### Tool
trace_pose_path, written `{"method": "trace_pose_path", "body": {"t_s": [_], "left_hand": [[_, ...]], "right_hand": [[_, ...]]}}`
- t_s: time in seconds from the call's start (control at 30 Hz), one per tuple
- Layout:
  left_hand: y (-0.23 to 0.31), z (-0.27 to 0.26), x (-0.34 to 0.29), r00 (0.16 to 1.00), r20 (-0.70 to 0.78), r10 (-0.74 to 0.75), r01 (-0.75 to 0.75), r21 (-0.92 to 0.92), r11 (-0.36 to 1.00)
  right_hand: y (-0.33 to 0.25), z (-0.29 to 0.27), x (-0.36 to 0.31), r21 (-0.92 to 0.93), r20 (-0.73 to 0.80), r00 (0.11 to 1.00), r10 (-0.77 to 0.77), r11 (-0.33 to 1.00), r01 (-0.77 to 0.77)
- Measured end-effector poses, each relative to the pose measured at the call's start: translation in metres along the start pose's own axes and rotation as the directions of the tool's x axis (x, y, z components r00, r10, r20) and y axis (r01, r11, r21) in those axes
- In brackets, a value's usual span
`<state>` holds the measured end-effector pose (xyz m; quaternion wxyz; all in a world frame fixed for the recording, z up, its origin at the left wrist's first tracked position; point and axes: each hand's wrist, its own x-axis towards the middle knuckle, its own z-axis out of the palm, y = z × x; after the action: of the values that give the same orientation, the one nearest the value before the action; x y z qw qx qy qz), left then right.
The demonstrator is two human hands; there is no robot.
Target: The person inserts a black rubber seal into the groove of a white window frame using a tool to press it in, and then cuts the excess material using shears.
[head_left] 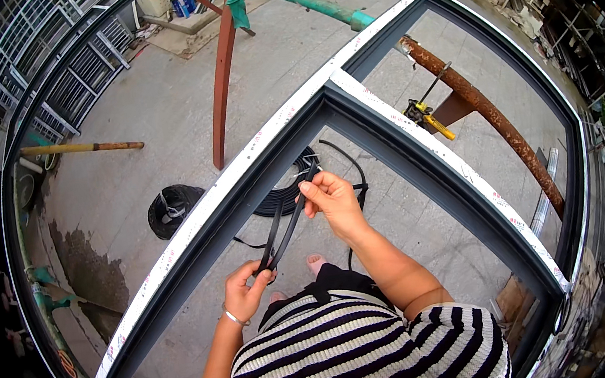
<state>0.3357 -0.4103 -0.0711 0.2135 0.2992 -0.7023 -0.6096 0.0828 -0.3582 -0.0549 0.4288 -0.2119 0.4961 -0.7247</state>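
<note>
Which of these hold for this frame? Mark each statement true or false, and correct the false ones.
1. The left hand and the right hand both have black strip in their grip. True.
2. A silver bracelet is on the right wrist. False: it is on the left wrist.
3. A black coil lies on the grey paving. True.
4. The yellow-handled tool is to the left of both hands. False: it is to their right.
5. The person's top is plain white. False: it has dark and light stripes.

Workshop yard (166,122): large frame (259,142), rusty pipe (491,116)
</note>
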Motion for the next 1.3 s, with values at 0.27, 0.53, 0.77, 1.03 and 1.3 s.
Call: {"method": "trace_pose_path", "body": {"t_s": [0.27, 0.53, 0.77, 1.03, 1.3], "left_hand": [[0.0, -0.011, 0.006, 0.994, 0.086, 0.061, -0.067, 0.064, 0.996], [-0.014, -0.025, -0.006, 0.987, 0.158, 0.033, -0.032, -0.013, 0.999], [-0.018, -0.032, -0.01, 0.976, 0.204, 0.075, -0.085, 0.039, 0.996], [0.004, -0.021, -0.004, 0.962, 0.225, 0.153, -0.176, 0.087, 0.981], [-0.018, -0.011, 0.004, 0.984, 0.16, 0.082, -0.082, -0.005, 0.997]], "right_hand": [[0.013, 0.02, -0.034, 0.036, 0.155, 0.976, 0.15, 0.987, -0.158], [0.02, 0.04, -0.058, -0.035, 0.124, 0.977, 0.171, 0.985, -0.168], [0.032, 0.05, -0.069, 0.004, 0.025, 0.999, 0.038, 0.999, -0.038], [0.028, 0.057, -0.079, 0.222, 0.026, 0.999, 0.045, 0.974, -0.05], [0.007, 0.049, -0.079, 0.216, -0.173, 0.984, 0.044, 0.976, -0.006]]}}
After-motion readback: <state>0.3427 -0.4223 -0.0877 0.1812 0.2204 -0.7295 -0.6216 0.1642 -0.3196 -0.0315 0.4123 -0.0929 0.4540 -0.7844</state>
